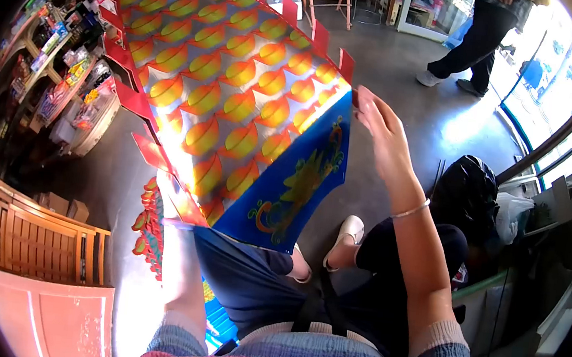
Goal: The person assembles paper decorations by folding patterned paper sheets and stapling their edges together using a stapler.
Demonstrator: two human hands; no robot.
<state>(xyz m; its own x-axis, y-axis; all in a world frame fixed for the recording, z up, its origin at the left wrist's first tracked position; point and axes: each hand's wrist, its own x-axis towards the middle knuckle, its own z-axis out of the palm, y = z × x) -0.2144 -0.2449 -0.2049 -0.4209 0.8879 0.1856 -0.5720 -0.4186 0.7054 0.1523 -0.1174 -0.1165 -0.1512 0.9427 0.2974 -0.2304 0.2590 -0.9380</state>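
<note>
A long shiny piece [241,71] printed with yellow-orange, scale-like shapes stretches away in front of me. Red flaps run along both its sides. Its near end is a blue panel [292,186] with a golden ornament, hanging over my lap. At the right corner, my right hand [379,119] has straight fingers lying against the edge, close to a red flap [346,65]. My left hand [173,192] is at the near left edge, washed out by glare, and its fingers are hidden. A red and green scalloped strip [148,227] shows beside my left forearm.
Stocked shelves [47,80] line the left, with a slatted wooden piece [40,230] and a pinkish cabinet [46,307] below. A person [489,40] stands at the upper right. A black bag [465,196] and a white plastic bag [513,215] sit to my right.
</note>
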